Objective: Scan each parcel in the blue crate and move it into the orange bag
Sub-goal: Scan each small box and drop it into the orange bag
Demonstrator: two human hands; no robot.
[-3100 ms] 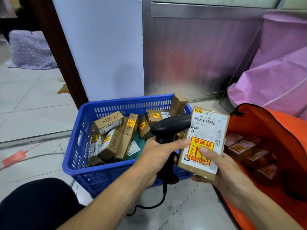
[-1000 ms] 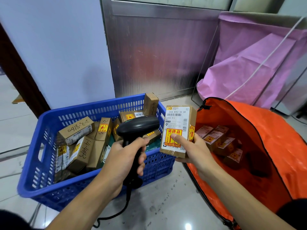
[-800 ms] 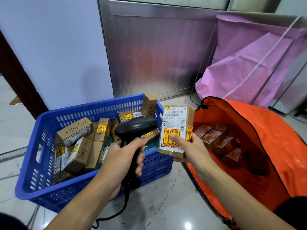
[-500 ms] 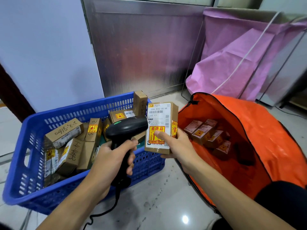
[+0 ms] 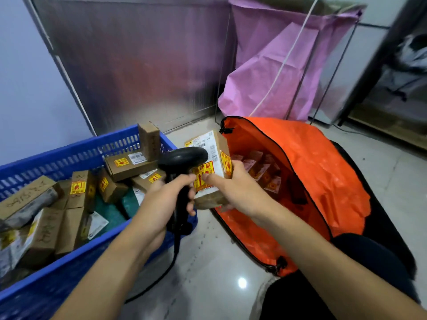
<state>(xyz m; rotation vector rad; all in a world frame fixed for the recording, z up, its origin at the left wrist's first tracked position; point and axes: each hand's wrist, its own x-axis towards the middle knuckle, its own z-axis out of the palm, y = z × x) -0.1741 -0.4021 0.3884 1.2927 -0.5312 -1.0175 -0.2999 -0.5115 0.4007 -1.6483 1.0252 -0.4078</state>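
1. 2 hands fill the middle of the head view, mine, both bare to the forearm.
2. My left hand (image 5: 161, 199) has its grip wrapped tight around the handle of the black scanner (image 5: 182, 158), fingers curled round the front; the scanner's head points right, at the parcel, and its cable (image 5: 159, 276) hangs down to the floor.
3. My right hand (image 5: 233, 188) pinches the parcel (image 5: 213, 153) from its lower end, thumb pressed on the yellow-and-red sticker on the labelled face, the other fingers behind and under it where I cannot see them well.
4. That parcel is a brown carton with a white shipping label, held tilted in the air just beside the scanner head, above the gap between the blue crate (image 5: 76, 155) and the orange bag (image 5: 307, 172).
5. To my left the blue crate sits on the floor, holding many small brown cartons lying at all angles; 1 carton (image 5: 149, 140) stands upright against its far wall.
6. To my right the orange bag lies open on the pale tiled floor (image 5: 208, 269), with several small cartons (image 5: 261, 169) inside near its far end.
7. Behind the bag a pink sack (image 5: 272, 72) hangs in a wire frame, beside a metal wall panel (image 5: 143, 61).
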